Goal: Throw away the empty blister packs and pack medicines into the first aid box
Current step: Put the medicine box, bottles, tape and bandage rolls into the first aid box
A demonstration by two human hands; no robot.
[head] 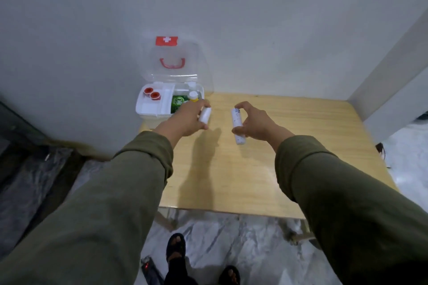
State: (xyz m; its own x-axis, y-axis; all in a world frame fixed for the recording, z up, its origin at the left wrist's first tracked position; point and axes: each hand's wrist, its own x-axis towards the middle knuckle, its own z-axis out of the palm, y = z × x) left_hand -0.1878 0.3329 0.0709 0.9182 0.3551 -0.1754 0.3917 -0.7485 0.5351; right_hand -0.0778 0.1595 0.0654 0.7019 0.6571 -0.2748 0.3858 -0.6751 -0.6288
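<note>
The first aid box (148,113) stands open at the table's far left corner, its clear lid (172,62) with a red cross and red handle leaning against the wall. Inside lie two red-ringed tape rolls (151,93), a green pack (178,102) and a yellow-capped bottle (193,96). My left hand (188,120) holds a short white tube (205,115) just right of the box. My right hand (253,124) grips a longer white tube (238,126) with small print, held above the tabletop. No blister packs are in view.
The light wooden table (266,169) fills the middle, with grey walls behind and to the left. A white ledge (393,90) borders the right. Below are marbled floor tiles (231,250), my sandalled feet (176,247) and a dark device with a red light (148,268).
</note>
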